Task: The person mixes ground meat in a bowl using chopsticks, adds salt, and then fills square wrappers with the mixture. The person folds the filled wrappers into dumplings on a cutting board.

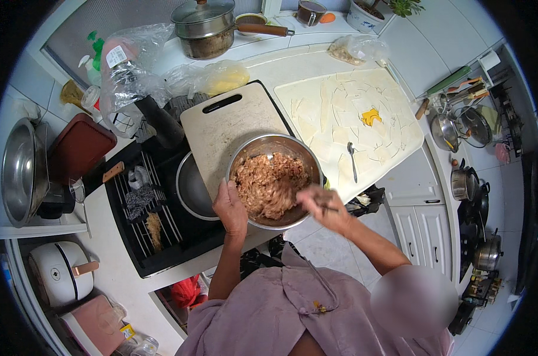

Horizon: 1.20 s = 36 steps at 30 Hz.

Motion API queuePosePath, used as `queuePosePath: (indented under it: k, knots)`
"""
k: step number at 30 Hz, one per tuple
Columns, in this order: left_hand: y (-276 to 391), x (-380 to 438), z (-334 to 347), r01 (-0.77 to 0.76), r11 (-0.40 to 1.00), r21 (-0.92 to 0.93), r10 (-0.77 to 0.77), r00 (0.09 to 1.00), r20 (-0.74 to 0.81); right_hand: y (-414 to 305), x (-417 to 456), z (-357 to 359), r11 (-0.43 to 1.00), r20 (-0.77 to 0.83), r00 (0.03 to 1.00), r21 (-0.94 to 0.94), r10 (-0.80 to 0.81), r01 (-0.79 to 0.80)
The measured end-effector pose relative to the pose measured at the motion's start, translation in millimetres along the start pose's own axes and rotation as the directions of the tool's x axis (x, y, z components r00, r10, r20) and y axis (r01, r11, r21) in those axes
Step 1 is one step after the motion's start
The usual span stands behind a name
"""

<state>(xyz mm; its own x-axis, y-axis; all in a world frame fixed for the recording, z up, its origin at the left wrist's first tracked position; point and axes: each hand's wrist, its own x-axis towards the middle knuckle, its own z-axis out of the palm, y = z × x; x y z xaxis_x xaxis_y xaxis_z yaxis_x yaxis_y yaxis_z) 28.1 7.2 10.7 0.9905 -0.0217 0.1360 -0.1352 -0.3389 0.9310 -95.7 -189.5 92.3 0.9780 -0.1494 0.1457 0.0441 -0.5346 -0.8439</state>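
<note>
A stainless steel bowl [312, 155] of minced meat filling [264, 178] sits over the near right part of a cream plastic cutting board [224, 129]. My left hand [231, 209] grips the bowl's near left rim, thumb at the edge. Over the near right rim, my right hand [324, 207] is closed on a thin utensil [330, 208], blurred by motion; its working end is lost in the meat, and its kind is unclear. To the right, pieces of thin dough sheet [324, 104] cover a large white board [395, 133]. A metal spoon [352, 162] and a small yellow object [371, 117] lie there.
Beneath the cutting board is a black sink [137, 249] with a grey pan [193, 191] and a wire rack [137, 222]. Plastic bags [224, 75] crowd the faucet [160, 120]. Behind stands a lidded pot [206, 40]. A white air fryer [60, 273] is at left.
</note>
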Motion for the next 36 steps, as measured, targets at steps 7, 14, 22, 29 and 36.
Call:
queuePosePath:
  k: [7,14,22,29,36]
  knots:
    - [-6,0,4,-0.052,0.998,-0.038,0.05,0.997,-0.056,-8,46,74,0.882,0.028,0.926,-0.294,-0.376,0.367]
    - [7,0,-5,0.071,0.996,0.046,-0.073,0.997,0.036,-6,14,-14,0.949,0.109,0.987,-0.28,-0.119,0.146]
    - [-8,0,3,-0.075,0.997,-0.006,0.074,0.995,-0.073,-17,40,76,0.868,0.116,0.916,-0.291,-0.385,0.401]
    - [-4,-1,4,-0.084,0.996,0.031,0.087,0.99,-0.111,9,1,-16,0.951,0.201,0.974,-0.268,-0.103,0.156]
    - [0,4,4,-0.079,0.997,0.023,0.081,0.994,-0.078,-11,47,71,0.879,0.105,0.919,-0.268,-0.38,0.394]
